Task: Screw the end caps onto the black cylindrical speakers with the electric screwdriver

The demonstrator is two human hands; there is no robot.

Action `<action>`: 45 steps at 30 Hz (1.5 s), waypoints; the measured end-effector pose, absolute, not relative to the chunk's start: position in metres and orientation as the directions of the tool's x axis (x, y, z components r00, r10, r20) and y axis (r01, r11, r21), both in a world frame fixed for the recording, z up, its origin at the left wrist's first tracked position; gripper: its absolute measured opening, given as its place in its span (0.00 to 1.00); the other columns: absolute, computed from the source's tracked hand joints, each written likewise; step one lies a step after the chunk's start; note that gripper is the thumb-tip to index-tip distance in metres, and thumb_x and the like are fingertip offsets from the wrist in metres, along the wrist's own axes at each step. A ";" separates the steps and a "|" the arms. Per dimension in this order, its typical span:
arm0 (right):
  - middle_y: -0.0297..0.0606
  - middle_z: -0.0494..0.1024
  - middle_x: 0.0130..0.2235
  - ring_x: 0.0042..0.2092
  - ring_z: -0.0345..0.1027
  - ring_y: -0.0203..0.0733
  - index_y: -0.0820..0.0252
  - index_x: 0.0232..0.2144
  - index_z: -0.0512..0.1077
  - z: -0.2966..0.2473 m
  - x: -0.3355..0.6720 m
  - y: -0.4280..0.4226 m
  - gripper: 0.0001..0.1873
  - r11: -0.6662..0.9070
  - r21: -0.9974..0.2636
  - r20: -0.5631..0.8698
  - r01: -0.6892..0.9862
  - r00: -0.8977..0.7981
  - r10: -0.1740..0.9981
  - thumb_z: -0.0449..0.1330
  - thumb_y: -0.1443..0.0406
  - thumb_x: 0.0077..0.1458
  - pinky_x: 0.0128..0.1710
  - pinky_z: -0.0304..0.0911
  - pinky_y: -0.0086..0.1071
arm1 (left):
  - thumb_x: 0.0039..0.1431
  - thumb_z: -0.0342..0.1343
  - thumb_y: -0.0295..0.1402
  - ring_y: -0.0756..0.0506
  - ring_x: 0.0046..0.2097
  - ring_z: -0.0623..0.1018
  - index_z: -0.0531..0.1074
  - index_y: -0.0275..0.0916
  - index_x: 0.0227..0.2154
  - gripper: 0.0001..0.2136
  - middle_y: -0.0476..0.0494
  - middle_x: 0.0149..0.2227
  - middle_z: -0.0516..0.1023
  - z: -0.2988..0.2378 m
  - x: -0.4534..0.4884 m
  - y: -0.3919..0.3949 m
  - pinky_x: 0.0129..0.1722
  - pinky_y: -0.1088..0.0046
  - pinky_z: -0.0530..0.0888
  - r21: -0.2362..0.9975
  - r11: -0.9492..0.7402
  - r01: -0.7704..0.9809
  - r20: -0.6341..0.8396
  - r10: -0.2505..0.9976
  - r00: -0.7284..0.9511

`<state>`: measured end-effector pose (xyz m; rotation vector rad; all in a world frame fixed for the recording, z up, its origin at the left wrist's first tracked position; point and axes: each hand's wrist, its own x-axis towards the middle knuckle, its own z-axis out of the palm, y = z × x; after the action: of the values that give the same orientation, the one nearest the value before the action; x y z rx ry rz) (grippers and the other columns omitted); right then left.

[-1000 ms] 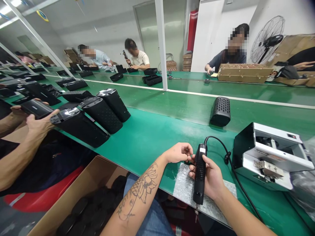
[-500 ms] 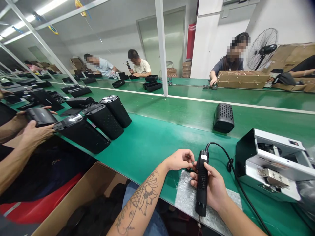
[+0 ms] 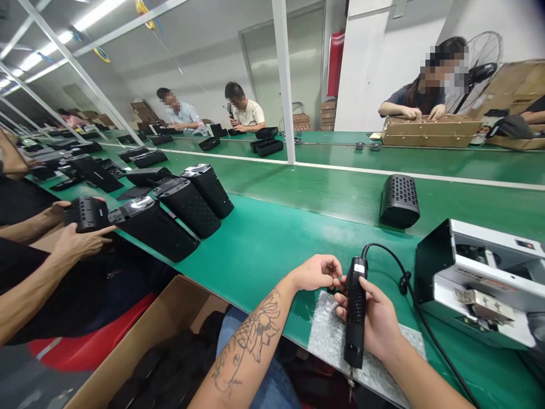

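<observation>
My right hand (image 3: 377, 315) is wrapped round a black electric screwdriver (image 3: 356, 312), its bit pointing down toward me past the table edge. From its upper end a black cable (image 3: 394, 255) loops off to the right. Just left of the tool, my left hand (image 3: 319, 272) is closed in a pinch, its fingertips close to the right hand's fingers. Whatever the pinch holds, if anything, is too small to make out. Under both hands lies a grey speckled mat (image 3: 323, 321) at the edge of the green table.
A white and black machine (image 3: 481, 284), possibly a screw feeder, stands at right. Beyond it sits a black perforated housing (image 3: 400, 200). Several black housings (image 3: 187, 207) stand at left, beside a co-worker's hands (image 3: 80, 241) holding another. An open cardboard box (image 3: 140, 329) is below.
The view has shifted slightly. My hands keep nearly the same pose. At left, the co-worker has turned the black part; the person across has brought both hands onto the brown box.
</observation>
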<state>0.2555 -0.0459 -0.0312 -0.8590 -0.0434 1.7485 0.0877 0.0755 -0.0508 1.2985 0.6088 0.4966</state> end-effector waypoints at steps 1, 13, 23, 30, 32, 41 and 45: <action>0.48 0.86 0.43 0.35 0.81 0.47 0.66 0.44 0.82 -0.031 0.256 -0.046 0.14 -0.373 -0.440 -0.525 -0.817 -0.102 0.845 0.66 0.60 0.63 0.30 0.79 0.37 | 0.41 0.61 0.22 0.51 0.32 0.77 0.75 0.36 0.36 0.15 0.49 0.31 0.79 -0.051 0.088 0.075 0.34 0.76 0.73 0.979 0.205 -0.003 -0.134 0.651 0.747; 0.49 0.85 0.43 0.35 0.80 0.47 0.66 0.44 0.81 -0.025 0.253 -0.046 0.13 -0.382 -0.448 -0.550 -0.809 -0.088 0.831 0.65 0.61 0.64 0.29 0.78 0.38 | 0.41 0.61 0.23 0.51 0.32 0.77 0.75 0.36 0.36 0.15 0.49 0.32 0.79 -0.052 0.089 0.074 0.35 0.75 0.73 0.979 0.205 -0.006 -0.133 0.656 0.743; 0.48 0.85 0.43 0.35 0.80 0.47 0.67 0.45 0.80 -0.029 0.251 -0.046 0.14 -0.367 -0.444 -0.545 -0.818 -0.079 0.835 0.67 0.61 0.63 0.29 0.78 0.38 | 0.40 0.61 0.23 0.52 0.32 0.76 0.74 0.35 0.35 0.14 0.48 0.31 0.80 -0.054 0.089 0.076 0.34 0.76 0.71 0.983 0.186 0.000 -0.126 0.664 0.737; 0.47 0.85 0.42 0.34 0.80 0.47 0.65 0.44 0.80 -0.027 0.251 -0.046 0.14 -0.366 -0.441 -0.532 -0.819 -0.089 0.842 0.69 0.61 0.60 0.29 0.77 0.38 | 0.40 0.61 0.22 0.51 0.32 0.77 0.75 0.35 0.35 0.14 0.49 0.30 0.80 -0.052 0.089 0.075 0.34 0.77 0.72 0.980 0.198 -0.009 -0.128 0.667 0.734; 0.48 0.85 0.42 0.34 0.80 0.47 0.66 0.44 0.80 -0.027 0.251 -0.045 0.13 -0.366 -0.441 -0.529 -0.819 -0.092 0.843 0.68 0.61 0.61 0.29 0.77 0.37 | 0.40 0.61 0.22 0.51 0.33 0.78 0.75 0.35 0.35 0.14 0.48 0.31 0.81 -0.051 0.089 0.075 0.34 0.77 0.73 0.980 0.200 -0.018 -0.122 0.664 0.737; 0.46 0.84 0.41 0.34 0.80 0.45 0.65 0.44 0.80 -0.028 0.251 -0.044 0.14 -0.366 -0.441 -0.521 -0.819 -0.098 0.848 0.67 0.59 0.63 0.30 0.76 0.37 | 0.42 0.64 0.22 0.52 0.32 0.77 0.75 0.35 0.34 0.13 0.47 0.33 0.82 -0.050 0.089 0.077 0.33 0.78 0.73 0.978 0.206 -0.044 -0.102 0.648 0.755; 0.46 0.84 0.40 0.34 0.80 0.46 0.66 0.45 0.80 -0.027 0.251 -0.044 0.15 -0.365 -0.439 -0.518 -0.821 -0.101 0.850 0.67 0.59 0.63 0.30 0.76 0.37 | 0.43 0.65 0.22 0.52 0.32 0.78 0.75 0.35 0.35 0.13 0.46 0.34 0.83 -0.049 0.089 0.075 0.34 0.77 0.74 0.978 0.207 -0.038 -0.109 0.650 0.752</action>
<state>0.2509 -0.0440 -0.0275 -0.8568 -0.0463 1.7457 0.0886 0.0755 -0.0491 1.2855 0.5765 0.5170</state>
